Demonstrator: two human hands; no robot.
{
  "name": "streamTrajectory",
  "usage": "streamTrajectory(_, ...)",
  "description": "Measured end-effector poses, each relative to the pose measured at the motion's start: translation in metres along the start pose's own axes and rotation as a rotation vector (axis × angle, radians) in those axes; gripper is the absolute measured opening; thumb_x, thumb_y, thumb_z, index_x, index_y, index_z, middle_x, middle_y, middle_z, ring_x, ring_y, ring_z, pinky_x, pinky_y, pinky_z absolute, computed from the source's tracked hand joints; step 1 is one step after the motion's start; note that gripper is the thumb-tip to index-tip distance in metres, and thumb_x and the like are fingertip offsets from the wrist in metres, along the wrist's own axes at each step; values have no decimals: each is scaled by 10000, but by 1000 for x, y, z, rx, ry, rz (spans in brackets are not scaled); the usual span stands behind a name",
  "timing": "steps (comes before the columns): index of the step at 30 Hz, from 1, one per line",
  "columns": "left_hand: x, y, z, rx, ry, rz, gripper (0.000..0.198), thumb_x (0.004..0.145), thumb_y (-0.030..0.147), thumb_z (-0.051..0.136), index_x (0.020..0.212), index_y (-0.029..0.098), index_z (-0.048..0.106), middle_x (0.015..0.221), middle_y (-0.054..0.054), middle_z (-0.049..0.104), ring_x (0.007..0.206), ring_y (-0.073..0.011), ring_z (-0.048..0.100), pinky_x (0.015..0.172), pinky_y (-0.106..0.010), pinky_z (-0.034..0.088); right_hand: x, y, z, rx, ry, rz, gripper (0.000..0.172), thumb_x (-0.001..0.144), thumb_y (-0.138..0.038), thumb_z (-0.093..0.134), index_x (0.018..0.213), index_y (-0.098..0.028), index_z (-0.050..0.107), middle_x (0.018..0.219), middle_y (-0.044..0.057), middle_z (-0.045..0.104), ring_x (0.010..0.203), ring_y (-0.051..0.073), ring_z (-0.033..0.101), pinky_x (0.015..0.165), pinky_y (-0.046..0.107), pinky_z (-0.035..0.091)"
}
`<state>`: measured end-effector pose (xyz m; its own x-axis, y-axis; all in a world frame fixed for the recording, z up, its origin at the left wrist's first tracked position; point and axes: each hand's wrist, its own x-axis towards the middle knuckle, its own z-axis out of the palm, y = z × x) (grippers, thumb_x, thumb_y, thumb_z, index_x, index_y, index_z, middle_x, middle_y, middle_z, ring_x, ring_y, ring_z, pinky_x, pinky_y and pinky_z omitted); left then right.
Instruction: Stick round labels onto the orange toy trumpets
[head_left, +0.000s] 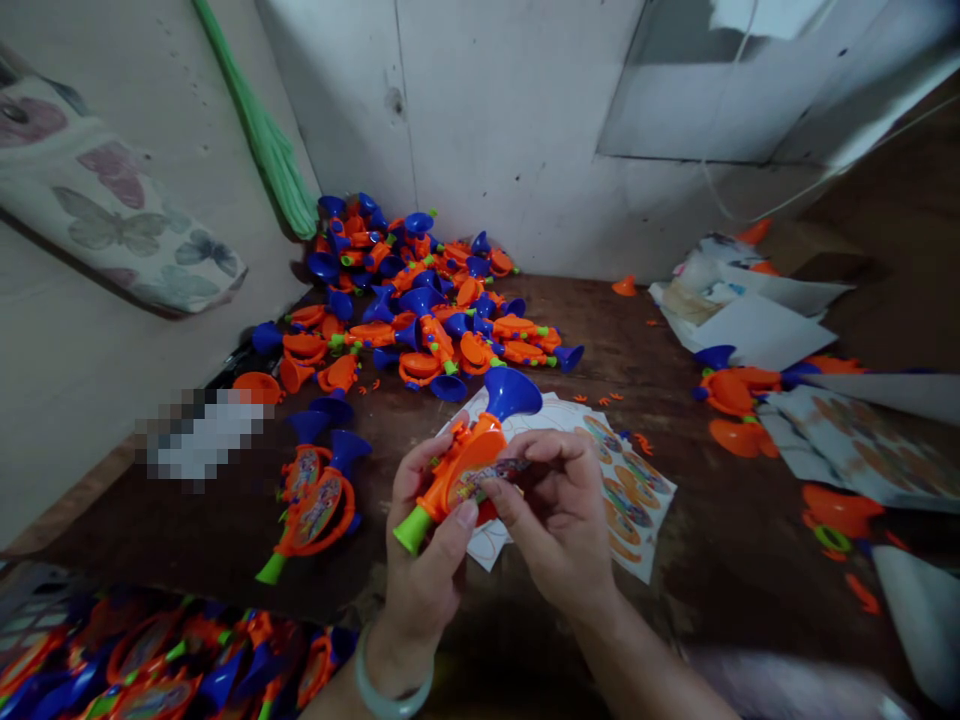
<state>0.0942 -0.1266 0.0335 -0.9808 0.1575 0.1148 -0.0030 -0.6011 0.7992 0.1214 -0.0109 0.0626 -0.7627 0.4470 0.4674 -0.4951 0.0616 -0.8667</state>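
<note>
Left hand [427, 560] clamped round an orange plastic toy trumpet with blue bell [469, 460], over the dark wooden table [525, 320] near its front edge. Right hand [562, 520] pinching a colourful sticker [495, 472] onto its side. Grey mesh crate [26, 595] at near-left corner, stuffed with stickered trumpets [150, 670].

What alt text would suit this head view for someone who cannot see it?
A left hand holds an orange toy trumpet with a blue bell while the right hand presses a sticker onto it. A sticker sheet lies below on the table; a pile of trumpets sits behind.
</note>
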Motion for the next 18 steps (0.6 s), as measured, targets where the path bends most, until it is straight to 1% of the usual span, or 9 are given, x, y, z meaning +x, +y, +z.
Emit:
streamTrajectory(5, 1, 0, -1, 7, 2, 5, 464, 886, 279, 906, 1324, 284, 752, 1339, -95, 794, 1183, -263, 799, 1003, -336, 653, -1, 0, 0, -31, -15, -18, 358, 937, -77, 777, 1111, -309, 567, 1038, -13, 676, 872, 142, 711, 759, 255, 640)
streamTrajectory(8, 1, -1, -3, 22, -7, -4, 466, 906, 278, 886, 1349, 295, 741, 1416, -100, 773, 1242, -283, 784, 1031, -356, 648, -1, -1, 1, -39, -21, -34, 371, 935, -54, 767, 1117, -314, 574, 1037, -18, 671, 876, 134, 710, 770, 244, 643)
streamTrajectory(11, 0, -3, -5, 33, -6, -6, 464, 921, 273, 873, 1363, 303, 736, 1473, -99, 751, 1278, -280, 770, 1056, -354, 635, 0, -1, 2, -44, -26, -49, 390, 927, -27, 757, 1117, -317, 578, 1046, -23, 665, 878, 126, 712, 773, 228, 643)
streamTrajectory(15, -1, -4, -7, 43, 20, -8, 460, 924, 306, 868, 1364, 303, 735, 1473, -100, 751, 1283, -293, 765, 1072, -381, 633, -1, -1, 3, -49, -32, -50, 407, 919, -16, 761, 1120, -319, 578, 1058, -20, 667, 880, 126, 717, 772, 230, 641)
streamTrajectory(18, -2, -6, -9, 68, 26, 6, 464, 935, 297, 857, 1381, 295, 729, 1481, -112, 740, 1311, -312, 754, 1083, -402, 637, -4, 1, 4, -78, -30, -70, 384, 942, -43, 751, 1137, -329, 586, 1051, -23, 669, 878, 134, 715, 748, 239, 629)
